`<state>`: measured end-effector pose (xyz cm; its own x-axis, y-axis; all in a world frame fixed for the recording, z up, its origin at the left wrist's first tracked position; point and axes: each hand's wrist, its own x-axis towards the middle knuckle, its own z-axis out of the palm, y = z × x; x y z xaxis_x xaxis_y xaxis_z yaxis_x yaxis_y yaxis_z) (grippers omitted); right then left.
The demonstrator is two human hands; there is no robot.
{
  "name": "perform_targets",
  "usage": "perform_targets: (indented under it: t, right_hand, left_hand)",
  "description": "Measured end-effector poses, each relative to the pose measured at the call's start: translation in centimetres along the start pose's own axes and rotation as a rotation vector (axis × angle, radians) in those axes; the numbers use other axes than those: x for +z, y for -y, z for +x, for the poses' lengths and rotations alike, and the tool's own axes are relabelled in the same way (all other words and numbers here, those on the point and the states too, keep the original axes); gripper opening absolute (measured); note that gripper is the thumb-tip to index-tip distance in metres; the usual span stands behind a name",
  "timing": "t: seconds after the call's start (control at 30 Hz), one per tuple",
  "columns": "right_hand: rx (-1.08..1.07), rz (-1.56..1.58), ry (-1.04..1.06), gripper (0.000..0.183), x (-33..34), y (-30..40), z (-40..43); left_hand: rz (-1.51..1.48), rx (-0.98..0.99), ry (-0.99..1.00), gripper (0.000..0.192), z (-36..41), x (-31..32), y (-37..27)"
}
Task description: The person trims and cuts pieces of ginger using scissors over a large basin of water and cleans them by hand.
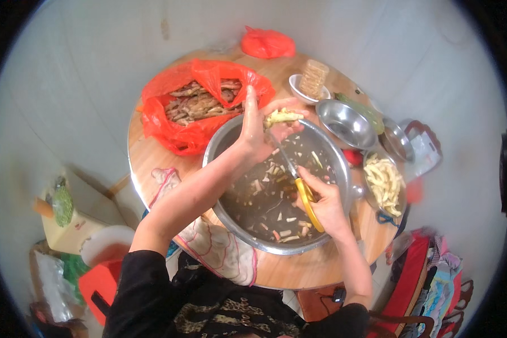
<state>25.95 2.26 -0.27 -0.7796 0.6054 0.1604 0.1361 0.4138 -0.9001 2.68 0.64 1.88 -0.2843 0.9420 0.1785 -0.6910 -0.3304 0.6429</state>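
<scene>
My left hand [257,131] is raised over the far side of a large metal basin, with a pale yellowish knobbly root piece [284,117] lying in its fingers. My right hand [321,198] grips yellow-handled scissors [307,205], whose blades point up towards the left palm. The basin [274,249] holds murky water with many pale cut scraps [285,232] floating in it. Behind it on the left, an open red plastic bag [169,139] contains brown, soil-coloured roots [198,105]. To the right, a metal bowl [384,181] is heaped with pale, peeled-looking pieces.
An empty steel bowl [346,124], a green gourd-like vegetable [363,112] and a white bowl [298,91] with a block of dried noodles [314,78] stand at the back right. A tied red bag [268,43] lies at the far edge. A pink-edged cloth [219,249] hangs over the near edge.
</scene>
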Motion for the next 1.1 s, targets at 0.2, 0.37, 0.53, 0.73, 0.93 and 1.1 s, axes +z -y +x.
perform_targets:
  t: [0.2, 0.37, 0.53, 0.73, 0.93, 1.1]
  right_hand:
    - [-0.051, -0.022, -0.172, 0.064, 0.0, 2.3, 1.2]
    - [-0.309, -0.556, -0.182, 0.061, 0.5, 0.4, 1.8]
    - [-0.15, -0.141, -0.114, 0.059, 0.3, -0.4, 2.0]
    - [-0.215, -0.254, 0.057, 0.061, 0.4, -0.3, 0.9]
    - [0.05, -0.026, -0.043, 0.063, 0.7, 0.3, 0.5]
    - [-0.067, -0.092, 0.005, 0.059, 0.5, -0.1, 1.1]
  left_hand:
    - [-0.336, -0.077, 0.012, 0.063, 0.5, -0.2, -0.1]
    - [-0.348, -0.058, -0.016, 0.046, 0.3, 0.0, 0.0]
    - [-0.304, -0.065, -0.08, 0.044, 0.2, -0.5, -0.1]
    - [-0.387, -0.001, -0.113, 0.05, 0.2, -0.9, -0.6]
    - [-0.311, 0.023, 0.112, 0.079, 0.9, -1.3, 0.6]
    - [-0.335, 0.041, 0.094, 0.078, 0.9, -1.4, 0.4]
